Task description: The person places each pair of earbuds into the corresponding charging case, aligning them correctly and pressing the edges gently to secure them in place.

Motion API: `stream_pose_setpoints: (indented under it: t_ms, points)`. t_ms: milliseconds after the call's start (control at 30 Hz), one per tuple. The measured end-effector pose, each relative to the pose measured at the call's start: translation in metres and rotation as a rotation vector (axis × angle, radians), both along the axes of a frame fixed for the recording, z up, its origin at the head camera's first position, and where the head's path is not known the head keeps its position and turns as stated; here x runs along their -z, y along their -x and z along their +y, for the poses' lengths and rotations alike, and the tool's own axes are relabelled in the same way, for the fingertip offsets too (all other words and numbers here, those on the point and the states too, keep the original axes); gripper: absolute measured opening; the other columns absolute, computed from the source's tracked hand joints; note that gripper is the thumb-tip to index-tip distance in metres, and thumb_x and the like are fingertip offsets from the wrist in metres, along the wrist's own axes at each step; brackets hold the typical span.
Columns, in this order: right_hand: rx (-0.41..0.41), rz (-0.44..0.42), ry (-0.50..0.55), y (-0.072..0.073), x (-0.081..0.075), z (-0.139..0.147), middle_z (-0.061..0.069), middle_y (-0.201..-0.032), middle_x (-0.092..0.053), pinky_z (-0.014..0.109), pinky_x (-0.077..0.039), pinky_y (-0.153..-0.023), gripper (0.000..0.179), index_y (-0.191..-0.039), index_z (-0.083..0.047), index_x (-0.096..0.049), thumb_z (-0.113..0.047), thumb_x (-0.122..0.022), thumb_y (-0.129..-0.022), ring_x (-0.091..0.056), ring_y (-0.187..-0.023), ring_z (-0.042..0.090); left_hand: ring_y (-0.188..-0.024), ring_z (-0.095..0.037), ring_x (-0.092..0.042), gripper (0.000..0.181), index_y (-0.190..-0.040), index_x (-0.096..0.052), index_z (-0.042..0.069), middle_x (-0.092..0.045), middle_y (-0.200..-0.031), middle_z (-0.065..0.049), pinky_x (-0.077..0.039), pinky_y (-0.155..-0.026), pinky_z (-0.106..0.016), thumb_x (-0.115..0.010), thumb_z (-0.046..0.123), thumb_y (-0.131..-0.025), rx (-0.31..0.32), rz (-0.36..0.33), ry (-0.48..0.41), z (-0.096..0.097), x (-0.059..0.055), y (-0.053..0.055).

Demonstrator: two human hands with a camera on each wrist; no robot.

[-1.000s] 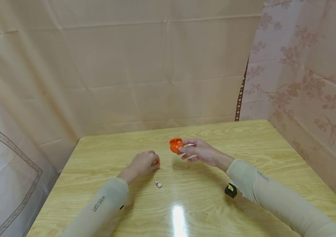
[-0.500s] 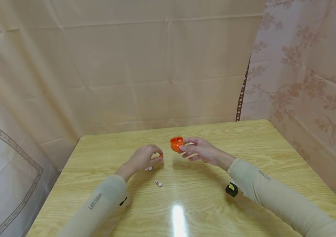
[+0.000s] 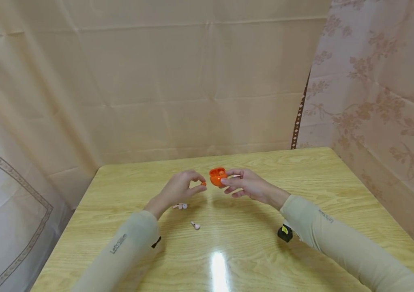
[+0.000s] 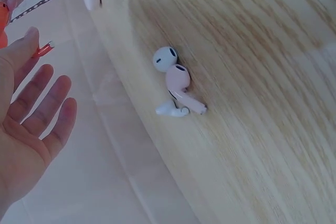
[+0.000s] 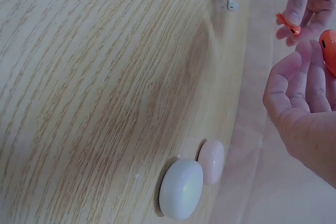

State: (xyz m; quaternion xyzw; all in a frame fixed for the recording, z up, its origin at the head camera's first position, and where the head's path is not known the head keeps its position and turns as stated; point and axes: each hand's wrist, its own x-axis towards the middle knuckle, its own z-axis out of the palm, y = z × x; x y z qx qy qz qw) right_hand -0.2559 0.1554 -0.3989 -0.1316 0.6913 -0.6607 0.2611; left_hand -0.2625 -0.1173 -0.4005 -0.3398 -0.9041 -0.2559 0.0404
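In the head view my right hand [image 3: 250, 187] holds an orange earbud case [image 3: 218, 179] above the table, its lid raised. A rounded orange shape shows inside at the right; I cannot tell for sure whether it is an earbud. Just left of the case, my left hand [image 3: 178, 190] pinches an orange earbud [image 3: 203, 184] between thumb and index finger, a small gap from the case. The right wrist view shows that earbud [image 5: 292, 28] and part of the case [image 5: 329, 48]. White [image 4: 166, 59] and pink earbuds [image 4: 178, 80] lie together under the left hand.
One pink earbud [image 3: 195, 225] lies alone nearer the front of the wooden table [image 3: 250, 259]. White [image 5: 181, 189] and pink closed cases [image 5: 211, 161] stand side by side in the right wrist view. Curtains hang behind the table [image 3: 192, 101].
My left hand has risen and moved right toward the case with the orange earbud, uncovering the white and pink earbuds beneath. The right hand and case have barely moved.
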Motion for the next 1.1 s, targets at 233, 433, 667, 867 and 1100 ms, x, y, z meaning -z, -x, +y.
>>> stream_pose_setpoints:
  t_ms: [233,433,667,867,1100]
  points:
    - [0.002,0.004,-0.002,0.000,0.000,0.000,0.015,-0.117,-0.072,0.052,-0.051,-0.094,0.046,-0.136,-0.002,-0.053,-0.026,-0.068,-0.099,-0.064,-0.110,0.041,-0.103,-0.030,-0.068,0.025,-0.110,-0.075,0.009,-0.073,-0.110,-0.004,-0.055,-0.086,-0.044,-0.076,0.028,-0.094,-0.019,-0.020,-0.076,0.003,-0.006,0.002]
    - [0.037,0.013,0.006,0.000,0.003,0.002,0.016,-0.116,-0.071,0.053,-0.051,-0.096,0.046,-0.136,0.001,-0.050,-0.023,-0.067,-0.100,-0.066,-0.106,0.037,-0.103,-0.030,-0.068,0.024,-0.109,-0.075,0.010,-0.073,-0.111,-0.002,-0.056,-0.085,-0.043,-0.077,0.028,-0.093,-0.032,-0.054,-0.150,0.004,-0.012,0.004]
    - [0.068,0.022,0.015,0.001,0.005,0.002,0.016,-0.117,-0.071,0.052,-0.052,-0.095,0.047,-0.136,0.002,-0.051,-0.023,-0.069,-0.099,-0.068,-0.101,0.031,-0.098,-0.021,-0.068,0.023,-0.108,-0.075,0.011,-0.074,-0.109,0.001,-0.056,-0.083,-0.041,-0.078,0.028,-0.092,-0.048,-0.045,-0.205,0.005,-0.017,0.005]
    - [0.077,0.027,0.013,0.003,0.007,0.001,0.018,-0.119,-0.070,0.053,-0.052,-0.094,0.044,-0.134,0.000,-0.053,-0.022,-0.068,-0.099,-0.069,-0.099,0.028,-0.095,-0.016,-0.071,0.023,-0.108,-0.075,0.009,-0.074,-0.105,0.001,-0.056,-0.087,-0.042,-0.079,0.026,-0.092,-0.050,-0.084,-0.267,0.007,-0.020,0.003]
    - [0.071,0.035,0.021,0.003,0.007,0.001,0.013,-0.114,-0.072,0.051,-0.053,-0.093,0.045,-0.133,-0.001,-0.053,-0.025,-0.069,-0.099,-0.069,-0.098,0.028,-0.087,-0.011,-0.070,0.019,-0.104,-0.074,0.010,-0.074,-0.095,0.004,-0.057,-0.081,-0.035,-0.079,0.023,-0.091,-0.050,-0.120,-0.307,0.008,-0.023,0.002]
